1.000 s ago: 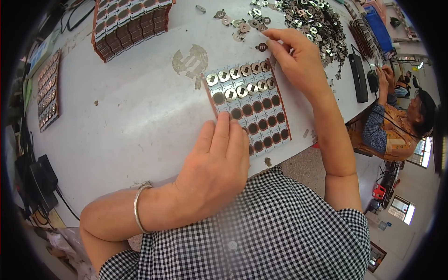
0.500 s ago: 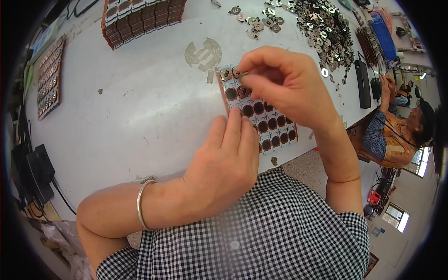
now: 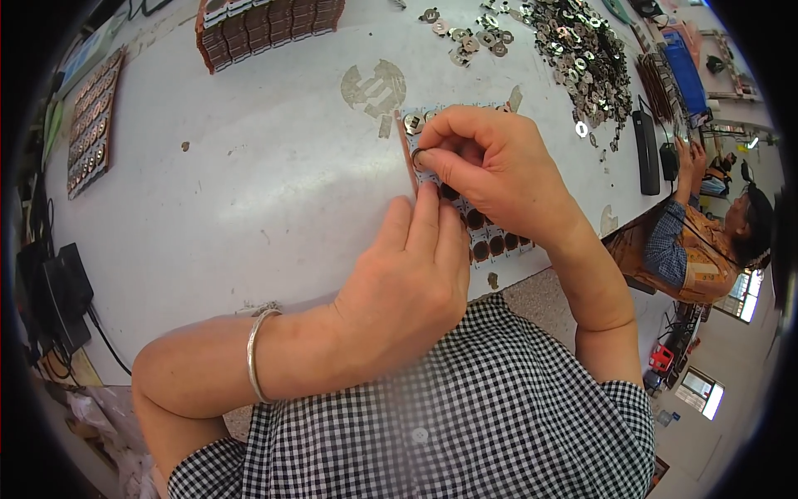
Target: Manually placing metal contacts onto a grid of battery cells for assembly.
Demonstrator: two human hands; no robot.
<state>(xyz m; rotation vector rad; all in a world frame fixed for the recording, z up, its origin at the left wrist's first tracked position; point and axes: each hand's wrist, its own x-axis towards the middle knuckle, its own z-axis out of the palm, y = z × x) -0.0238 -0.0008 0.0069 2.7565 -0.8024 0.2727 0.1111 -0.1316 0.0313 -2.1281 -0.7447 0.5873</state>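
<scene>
A white panel of joined circuit boards (image 3: 497,246) lies on the table, with rows of dark round pads edged in copper colour. Over its far left part, my right hand (image 3: 509,176) pinches a small round metal clip (image 3: 418,157) between thumb and forefinger, at the panel's left edge. One metal clip (image 3: 413,124) sits in the corner spot of the far row; my right hand hides much of the panel. My left hand (image 3: 407,287) lies flat with fingers stretched, their tips on the panel's left side, just nearer than the pinched clip.
A heap of loose metal clips (image 3: 582,62) spreads at the far right, with a few scattered clips (image 3: 465,40) beside it. Stacked panels (image 3: 270,35) stand at the back. A filled panel (image 3: 94,125) lies far left. A black adapter (image 3: 66,287) and a co-worker (image 3: 698,241) flank the table.
My right hand has come nearer along the panel, from the far row to the left end of the second row. My left hand stays on the panel. The view has shifted slightly.
</scene>
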